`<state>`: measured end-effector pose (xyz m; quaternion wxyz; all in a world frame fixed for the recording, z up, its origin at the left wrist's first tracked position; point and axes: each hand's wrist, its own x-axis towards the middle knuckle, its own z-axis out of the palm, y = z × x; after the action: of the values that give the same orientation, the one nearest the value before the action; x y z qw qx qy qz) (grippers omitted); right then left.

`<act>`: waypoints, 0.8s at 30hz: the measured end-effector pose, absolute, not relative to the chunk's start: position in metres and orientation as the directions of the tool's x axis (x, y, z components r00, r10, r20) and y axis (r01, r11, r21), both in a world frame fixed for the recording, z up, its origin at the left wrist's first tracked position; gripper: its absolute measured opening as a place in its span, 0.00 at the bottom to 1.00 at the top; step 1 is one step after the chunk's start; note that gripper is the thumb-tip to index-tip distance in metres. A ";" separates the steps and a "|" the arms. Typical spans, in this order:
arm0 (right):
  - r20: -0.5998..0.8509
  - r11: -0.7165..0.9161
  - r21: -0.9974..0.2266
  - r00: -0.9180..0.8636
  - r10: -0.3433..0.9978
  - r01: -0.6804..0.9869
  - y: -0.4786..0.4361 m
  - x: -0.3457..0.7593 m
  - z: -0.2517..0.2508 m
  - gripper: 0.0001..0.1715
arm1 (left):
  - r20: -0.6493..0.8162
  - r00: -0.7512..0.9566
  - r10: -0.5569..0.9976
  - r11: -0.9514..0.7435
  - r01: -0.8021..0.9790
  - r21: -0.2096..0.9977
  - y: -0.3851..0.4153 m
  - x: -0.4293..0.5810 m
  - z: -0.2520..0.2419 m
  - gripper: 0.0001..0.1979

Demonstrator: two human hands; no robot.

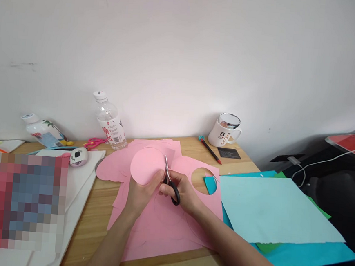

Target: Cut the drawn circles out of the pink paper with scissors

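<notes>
In my left hand (142,193) is a round pink paper disc (147,163), pinched at its lower edge and raised above the table. My right hand (181,188) grips black-handled scissors (175,194), whose metal blades point up along the disc's right edge. The two hands are close together, their fingertips almost meeting. Beneath them lie pink paper sheets (163,234) with faint drawn curves. The sheet on the right has a round hole cut out of it. More pink rounded pieces (113,165) lie at the left.
A clear bottle (109,123), a white mug (225,130) and a red-tipped black pencil (211,150) stand or lie near the wall. Pink scissors (94,143) rest beside the bottle. Pale blue paper (278,210) covers the right side, over turquoise and green sheets.
</notes>
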<state>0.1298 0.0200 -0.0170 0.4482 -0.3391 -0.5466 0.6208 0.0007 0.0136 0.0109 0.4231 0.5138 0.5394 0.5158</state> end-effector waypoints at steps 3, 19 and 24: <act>0.067 0.002 -0.984 -0.364 0.929 -0.176 0.020 0.130 -0.016 0.18 | 0.082 -0.086 0.993 -0.074 0.096 0.993 0.013 0.001 0.012 0.07; 0.016 -0.067 -0.974 -0.366 0.930 -0.214 0.018 0.130 -0.017 0.16 | 0.104 -0.187 0.977 -0.083 0.115 0.990 0.016 -0.002 0.004 0.09; 0.022 -0.062 -0.976 -0.377 0.926 -0.209 0.018 0.130 -0.017 0.18 | 0.104 -0.231 0.967 -0.070 0.150 0.986 0.018 -0.002 0.004 0.11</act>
<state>0.1304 0.0181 -0.0170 0.4410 -0.3423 -0.5239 0.6433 -0.0022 0.0176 0.0040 0.3774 0.4920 0.5679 0.5412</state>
